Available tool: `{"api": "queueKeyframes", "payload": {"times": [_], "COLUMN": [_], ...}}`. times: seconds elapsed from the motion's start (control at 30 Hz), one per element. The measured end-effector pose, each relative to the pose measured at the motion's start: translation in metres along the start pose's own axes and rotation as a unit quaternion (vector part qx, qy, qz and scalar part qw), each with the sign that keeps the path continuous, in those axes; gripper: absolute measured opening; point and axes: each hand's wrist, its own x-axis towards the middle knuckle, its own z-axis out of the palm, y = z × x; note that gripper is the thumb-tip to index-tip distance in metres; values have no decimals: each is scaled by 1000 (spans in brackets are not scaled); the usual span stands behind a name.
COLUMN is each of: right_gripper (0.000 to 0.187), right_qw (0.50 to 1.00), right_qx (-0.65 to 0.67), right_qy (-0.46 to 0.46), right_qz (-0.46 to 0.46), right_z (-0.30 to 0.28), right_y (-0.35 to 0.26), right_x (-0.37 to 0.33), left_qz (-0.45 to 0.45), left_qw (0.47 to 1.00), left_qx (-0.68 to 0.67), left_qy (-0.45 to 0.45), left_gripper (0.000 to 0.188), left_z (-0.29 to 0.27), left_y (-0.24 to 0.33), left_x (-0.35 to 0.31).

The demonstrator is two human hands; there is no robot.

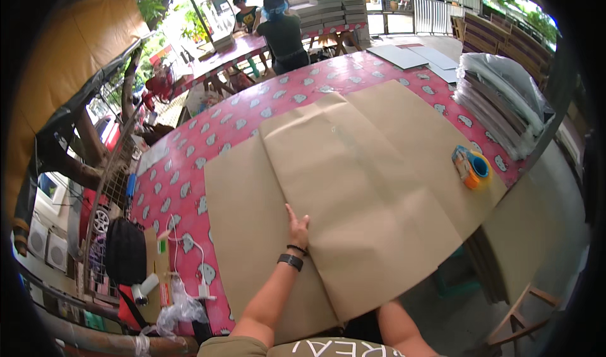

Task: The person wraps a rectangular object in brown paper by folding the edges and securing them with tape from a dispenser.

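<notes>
A large brown paper sheet (pixel 353 186) with a crease along its length lies on top of a wider brown sheet (pixel 243 212) on the table. My left hand (pixel 298 229) rests on the left edge of the upper sheet, index finger pointing away and thumb apart. Around that wrist are a dark bracelet and a dark band. My right forearm (pixel 399 327) goes under the near edge of the upper sheet, which hides the right hand. A tape dispenser (pixel 468 167) in blue and orange stands on the lower sheet at the right.
The table has a pink patterned cover (pixel 189 161). Plastic-wrapped boards (pixel 499 107) and flat grey panels (pixel 410 57) lie at the far right. A black bag (pixel 125 249), a white cable (pixel 201 256) and clear plastic (pixel 180 309) are at left. Two people work at another table behind.
</notes>
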Motion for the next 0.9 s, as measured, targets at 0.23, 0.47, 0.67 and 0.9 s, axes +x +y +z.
{"api": "queueKeyframes", "payload": {"times": [0.23, 0.47, 0.67, 0.9], "right_gripper": [47, 40, 37, 30], "right_qw": [962, 956, 984, 925], "right_qx": [17, 71, -47, -231], "right_qy": [-267, -281, -77, 6], "right_qz": [-55, -49, -152, -301], "right_z": [-33, -48, -73, -76], "right_y": [-13, -76, -46, -39], "right_x": [-43, -122, -42, 55], "left_qz": [249, 272, 300, 304], "left_qw": [836, 805, 771, 803], "left_qx": [453, 436, 427, 429], "left_qy": [-186, -297, -364, -279], "left_gripper": [51, 51, 72, 85], "left_z": [-2, -17, -37, -30], "left_y": [57, 56, 79, 65], "left_x": [-97, -101, -96, -102]}}
